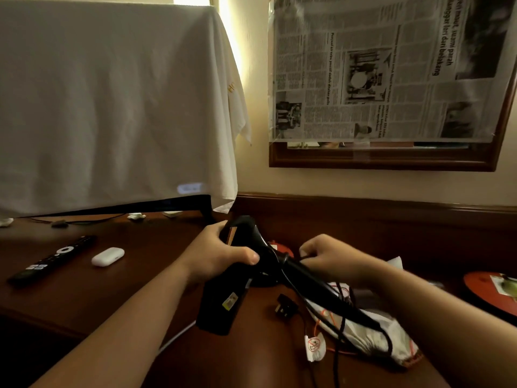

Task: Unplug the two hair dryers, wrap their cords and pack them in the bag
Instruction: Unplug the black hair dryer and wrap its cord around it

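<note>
Hands (221,256) on black hair dryer (251,233)

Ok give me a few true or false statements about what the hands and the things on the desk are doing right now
1. The left hand grips the black hair dryer. True.
2. The plug sits in a wall socket. False: it lies loose on the desk.
3. The right hand pinches the cord at the dryer's handle. True.
4. The remote lies right of the white earbud case. False: it lies to the left.
5. The mirror is uncovered. False: newspaper covers most of it.
</note>
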{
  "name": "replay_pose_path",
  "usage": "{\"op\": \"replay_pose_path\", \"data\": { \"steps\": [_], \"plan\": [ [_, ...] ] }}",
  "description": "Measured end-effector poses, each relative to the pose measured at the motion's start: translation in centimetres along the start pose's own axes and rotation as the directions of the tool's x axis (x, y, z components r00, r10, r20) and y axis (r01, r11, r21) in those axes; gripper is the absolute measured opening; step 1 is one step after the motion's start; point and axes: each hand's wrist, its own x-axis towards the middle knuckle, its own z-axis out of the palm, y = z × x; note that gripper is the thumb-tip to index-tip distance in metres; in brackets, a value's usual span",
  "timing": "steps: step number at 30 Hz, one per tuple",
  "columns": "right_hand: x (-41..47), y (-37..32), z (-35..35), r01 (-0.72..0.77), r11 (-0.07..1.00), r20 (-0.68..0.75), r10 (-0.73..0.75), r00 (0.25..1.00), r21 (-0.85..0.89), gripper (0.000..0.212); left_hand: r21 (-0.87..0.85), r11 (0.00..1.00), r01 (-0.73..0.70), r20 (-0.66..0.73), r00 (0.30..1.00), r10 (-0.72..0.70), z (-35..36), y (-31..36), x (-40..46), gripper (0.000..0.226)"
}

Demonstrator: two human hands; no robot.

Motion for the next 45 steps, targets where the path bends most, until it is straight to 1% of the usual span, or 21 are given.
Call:
{"op": "replay_pose_path", "data": {
  "steps": [1,3,6,10,14,16,19,21,23,24,27,28,30,31,33,35,37,39,41,43,45],
  "plan": [
    [-0.1,-0.5,-0.8,-0.013,1.000,0.008,0.013,1.000,0.015,0.033,0.055,0.998,-0.001,-0.003,1.000,0.001,-0.1,-0.1,0.0,0.064],
    [-0.3,-1.8,-2.0,-0.049,0.995,0.073,0.043,0.996,0.086,0.033,0.125,0.992,-0.012,-0.036,0.999,0.017,-0.1,-0.1,0.3,0.068],
    [-1.0,-4.1,-3.1,-0.085,0.982,0.108,0.067,0.992,0.168,0.033,0.117,0.993,-0.017,-0.144,0.989,0.034,-0.1,0.1,0.5,0.070],
    [-2.5,-6.3,-3.6,-0.115,0.954,0.133,0.080,0.988,0.276,0.020,0.164,0.986,-0.040,-0.274,0.958,0.084,0.0,0.7,0.5,0.069],
    [-4.0,-8.0,-3.6,-0.138,0.960,0.197,0.091,0.976,0.242,0.020,0.206,0.976,-0.072,-0.385,0.911,0.148,0.5,1.6,0.2,0.058],
    [-4.6,-8.3,-3.5,-0.147,0.969,0.232,0.100,0.968,0.198,0.019,0.224,0.970,-0.095,-0.441,0.878,0.188,0.4,1.8,0.2,0.057],
    [-5.1,-8.4,-2.7,-0.124,0.979,0.244,0.083,0.966,0.160,0.023,0.143,0.982,-0.120,-0.498,0.849,0.176,0.2,1.7,0.6,0.061],
    [-4.9,-7.9,-1.1,-0.087,0.989,0.285,0.049,0.957,0.121,0.030,0.054,0.991,-0.122,-0.516,0.846,0.132,0.0,1.8,0.9,0.053],
    [-4.3,-6.6,0.9,-0.091,0.995,0.295,0.072,0.953,0.052,0.039,-0.056,0.987,-0.150,-0.508,0.855,0.101,-0.2,2.2,0.9,0.038],
    [-3.8,-5.6,1.9,-0.103,0.994,0.276,0.091,0.957,0.030,0.040,-0.131,0.979,-0.156,-0.481,0.873,0.075,-0.4,2.3,0.9,0.040],
    [-2.7,-3.0,2.6,-0.132,0.990,0.169,0.122,0.978,0.047,0.035,-0.268,0.955,-0.127,-0.333,0.942,0.032,-1.0,2.2,0.3,0.079],
    [-2.4,-2.4,2.1,-0.125,0.989,0.128,0.114,0.985,0.084,0.036,-0.269,0.956,-0.113,-0.281,0.959,0.034,-1.1,2.2,0.0,0.084],
    [-1.9,-2.1,0.4,-0.077,0.989,0.052,0.071,0.996,0.125,0.033,-0.208,0.974,-0.086,-0.180,0.983,0.049,-1.2,1.8,-0.3,0.079],
    [-1.6,-2.2,-0.6,-0.069,0.995,0.044,0.066,0.997,0.069,0.030,-0.174,0.981,-0.083,-0.144,0.988,0.058,-1.2,1.6,-0.5,0.074],
    [-1.6,-3.3,-2.0,-0.117,0.987,0.019,0.120,0.993,-0.113,0.029,-0.131,0.987,-0.091,-0.101,0.992,0.078,-1.3,1.1,-0.5,0.065],
    [-1.6,-4.5,-2.8,-0.150,0.973,-0.007,0.151,0.988,-0.177,0.035,-0.083,0.991,-0.108,-0.080,0.992,0.101,-1.2,0.8,-0.5,0.063],
    [-2.0,-5.5,-3.3,-0.155,0.983,0.034,0.159,0.987,-0.093,0.033,-0.061,0.991,-0.120,-0.084,0.990,0.114,-0.9,0.5,-0.3,0.066],
    [-2.7,-6.5,-3.7,-0.167,0.986,0.133,0.167,0.977,-0.007,0.037,-0.021,0.991,-0.130,-0.143,0.982,0.126,-0.6,-0.1,-0.1,0.068],
    [-3.5,-7.5,-3.9,-0.143,0.988,0.194,0.131,0.972,0.051,0.038,0.037,0.994,-0.103,-0.243,0.964,0.109,-0.5,-0.7,0.1,0.072],
    [-4.4,-8.3,-3.6,-0.122,0.979,0.228,0.083,0.970,0.163,0.026,0.097,0.993,-0.074,-0.359,0.927,0.104,-0.4,-1.1,0.2,0.074],
    [-5.5,-8.8,-2.7,-0.135,0.948,0.314,0.040,0.948,0.289,0.019,0.072,0.994,-0.078,-0.451,0.887,0.102,-0.3,-1.1,0.2,0.075]
  ]
}}
